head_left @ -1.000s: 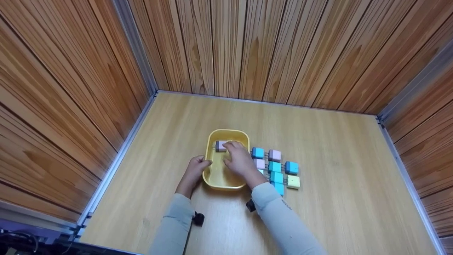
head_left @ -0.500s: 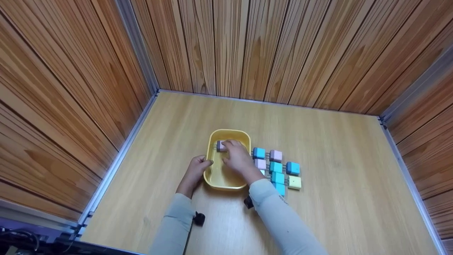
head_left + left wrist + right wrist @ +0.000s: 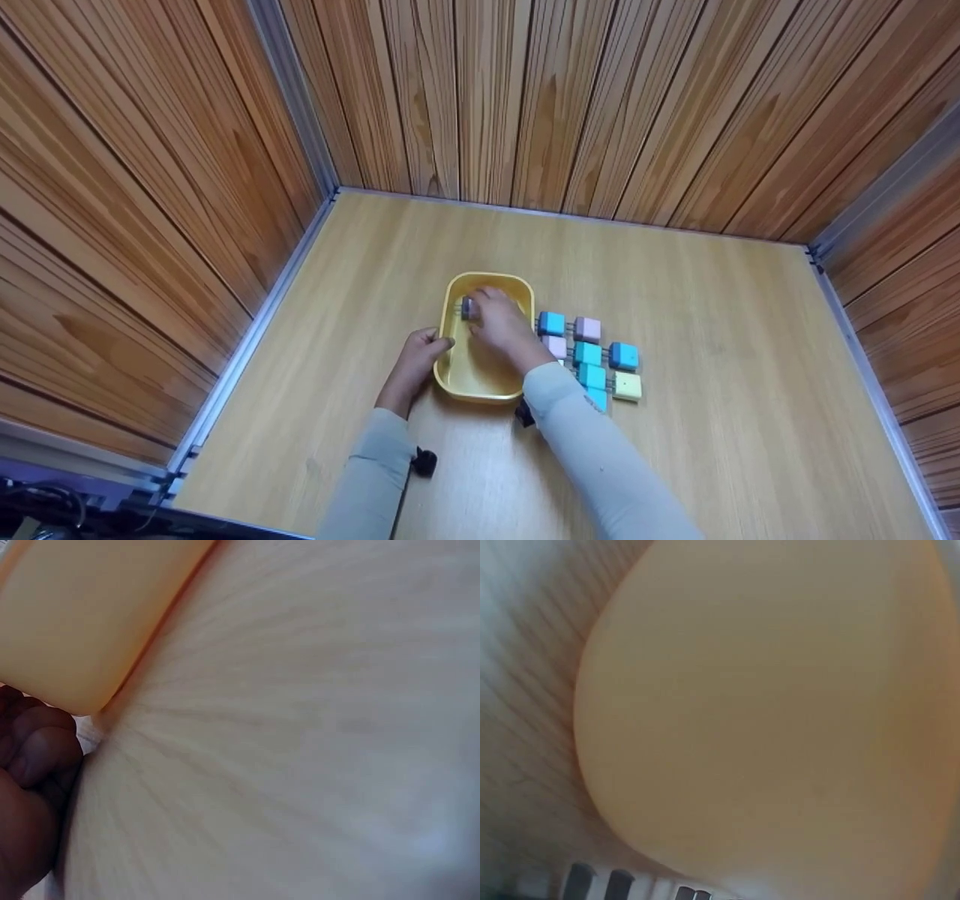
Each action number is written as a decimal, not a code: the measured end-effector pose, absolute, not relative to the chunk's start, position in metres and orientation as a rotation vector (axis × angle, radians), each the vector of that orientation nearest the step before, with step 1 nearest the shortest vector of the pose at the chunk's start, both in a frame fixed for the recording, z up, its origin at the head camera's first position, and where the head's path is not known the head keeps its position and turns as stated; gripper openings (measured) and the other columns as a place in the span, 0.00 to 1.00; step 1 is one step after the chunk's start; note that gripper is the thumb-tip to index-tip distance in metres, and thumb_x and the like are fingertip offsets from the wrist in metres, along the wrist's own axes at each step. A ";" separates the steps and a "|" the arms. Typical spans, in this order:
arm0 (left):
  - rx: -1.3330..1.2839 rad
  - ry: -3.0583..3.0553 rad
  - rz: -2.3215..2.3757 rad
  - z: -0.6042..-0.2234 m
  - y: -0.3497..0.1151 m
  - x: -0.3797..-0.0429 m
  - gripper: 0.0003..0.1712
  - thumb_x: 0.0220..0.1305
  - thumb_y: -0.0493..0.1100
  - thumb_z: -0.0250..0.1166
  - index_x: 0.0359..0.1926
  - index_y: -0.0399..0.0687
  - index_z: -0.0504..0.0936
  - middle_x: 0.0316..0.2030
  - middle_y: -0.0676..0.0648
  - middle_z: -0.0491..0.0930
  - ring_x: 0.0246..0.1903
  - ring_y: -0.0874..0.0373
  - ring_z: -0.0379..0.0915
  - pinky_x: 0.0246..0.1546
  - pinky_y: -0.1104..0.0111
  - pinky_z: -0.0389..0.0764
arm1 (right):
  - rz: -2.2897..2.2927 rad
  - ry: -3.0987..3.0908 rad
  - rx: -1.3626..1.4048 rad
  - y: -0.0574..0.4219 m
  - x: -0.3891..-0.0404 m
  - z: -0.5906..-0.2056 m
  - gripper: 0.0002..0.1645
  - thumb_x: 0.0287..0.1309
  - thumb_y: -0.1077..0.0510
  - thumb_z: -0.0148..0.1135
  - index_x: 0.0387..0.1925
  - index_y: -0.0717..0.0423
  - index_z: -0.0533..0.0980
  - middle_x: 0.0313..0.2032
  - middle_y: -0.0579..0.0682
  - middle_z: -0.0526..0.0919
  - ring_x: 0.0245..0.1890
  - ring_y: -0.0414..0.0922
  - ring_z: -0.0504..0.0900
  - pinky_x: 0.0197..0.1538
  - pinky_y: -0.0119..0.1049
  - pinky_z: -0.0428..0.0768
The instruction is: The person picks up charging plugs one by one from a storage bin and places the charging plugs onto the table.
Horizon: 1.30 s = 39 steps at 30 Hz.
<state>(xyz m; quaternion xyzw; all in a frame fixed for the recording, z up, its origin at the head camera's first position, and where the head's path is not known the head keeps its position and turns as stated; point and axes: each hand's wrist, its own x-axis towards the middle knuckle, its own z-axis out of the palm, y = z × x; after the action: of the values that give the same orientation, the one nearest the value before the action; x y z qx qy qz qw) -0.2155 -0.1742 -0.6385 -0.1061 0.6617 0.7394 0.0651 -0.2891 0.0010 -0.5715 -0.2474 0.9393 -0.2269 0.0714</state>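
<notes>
A yellow plastic tray (image 3: 480, 387) sits on the table. My left hand (image 3: 415, 360) holds its left rim, thumb over the edge and curled fingers against the outer wall, as the left wrist view shows beside the tray's wall (image 3: 90, 607). Reaching inside from the right, my right hand (image 3: 501, 322) pinches a plug-in charger (image 3: 468, 308) in the tray's far left part. The charger's dark prong face points left; my fingers cover most of its body. In the right wrist view only the tray's outer wall (image 3: 765, 720) and metal prongs (image 3: 577, 881) show; the hand is out of frame.
Right of the tray several more chargers lie in rows, prongs leftward: blue (image 3: 552, 323), lilac (image 3: 588, 329), teal (image 3: 588, 353) and pale yellow (image 3: 627, 386). My right forearm partly covers the nearest ones. Wood-panelled walls (image 3: 555, 105) enclose the table (image 3: 720, 360).
My right hand has shifted slightly and now covers more of the charger in the tray. The left hand keeps its hold on the rim.
</notes>
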 end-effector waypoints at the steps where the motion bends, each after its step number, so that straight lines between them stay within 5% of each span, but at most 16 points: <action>1: -0.315 2.008 2.226 -0.639 -0.174 -0.216 0.12 0.64 0.39 0.62 0.35 0.28 0.79 0.32 0.37 0.85 0.28 0.54 0.80 0.25 0.70 0.79 | -0.684 2.820 -0.735 0.001 -0.290 -0.572 0.38 0.62 0.56 0.70 0.72 0.54 0.68 0.69 0.53 0.71 0.71 0.53 0.67 0.74 0.49 0.63; 11: -0.278 2.023 2.280 -0.637 -0.172 -0.216 0.13 0.60 0.37 0.62 0.20 0.44 0.72 0.24 0.45 0.79 0.23 0.57 0.76 0.21 0.71 0.75 | -0.654 2.852 -0.814 -0.004 -0.300 -0.576 0.37 0.59 0.57 0.72 0.68 0.58 0.72 0.68 0.56 0.73 0.70 0.55 0.69 0.74 0.47 0.64; 32: -0.317 2.006 2.260 -0.638 -0.173 -0.214 0.10 0.63 0.38 0.61 0.24 0.43 0.74 0.30 0.40 0.84 0.25 0.55 0.78 0.22 0.70 0.78 | -0.656 2.818 -0.756 -0.006 -0.310 -0.589 0.27 0.68 0.61 0.62 0.67 0.51 0.74 0.65 0.51 0.76 0.68 0.51 0.72 0.73 0.46 0.66; 39: -0.290 2.026 2.270 -0.639 -0.172 -0.215 0.14 0.62 0.37 0.61 0.20 0.46 0.70 0.23 0.48 0.78 0.21 0.59 0.74 0.20 0.72 0.73 | -0.650 2.830 -0.772 -0.007 -0.309 -0.591 0.20 0.67 0.58 0.64 0.59 0.53 0.77 0.56 0.52 0.80 0.60 0.51 0.77 0.67 0.46 0.72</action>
<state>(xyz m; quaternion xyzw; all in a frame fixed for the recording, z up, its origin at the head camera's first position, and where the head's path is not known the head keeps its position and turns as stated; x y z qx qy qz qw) -0.2145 -0.1724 -0.6394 -0.0949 0.6623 0.7420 0.0426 -0.3091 -0.0066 -0.5913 -0.2563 0.9397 -0.2158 0.0685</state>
